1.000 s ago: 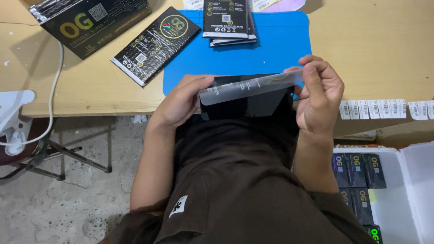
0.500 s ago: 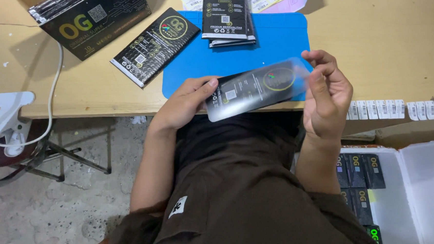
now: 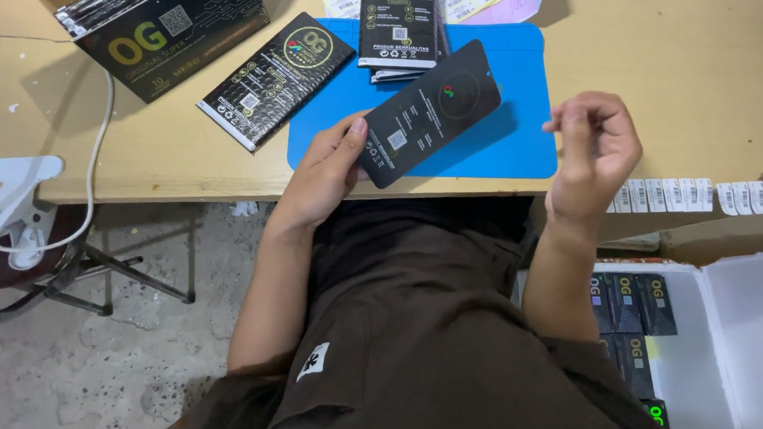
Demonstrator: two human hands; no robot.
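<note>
Left hand [image 3: 328, 170]: pinches black screen-protector packet [image 3: 429, 114] by one end, above blue mat [image 3: 515, 140].
Right hand [image 3: 593, 149]: empty, fingers loosely curled, right of mat.
Risk: one-ended grip could let the packet slip.

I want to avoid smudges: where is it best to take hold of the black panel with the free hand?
Probably by the panel's free upper-right end, pinching its thin long edges from the right hand's side. The left hand already holds the lower-left end, and the flat face tilts upward.

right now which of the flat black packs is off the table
The flat black pack in the left hand, tilted above the blue mat. The lone pack lies on the bare table left of the mat; the stacked packs rest on the mat's far edge.
</note>
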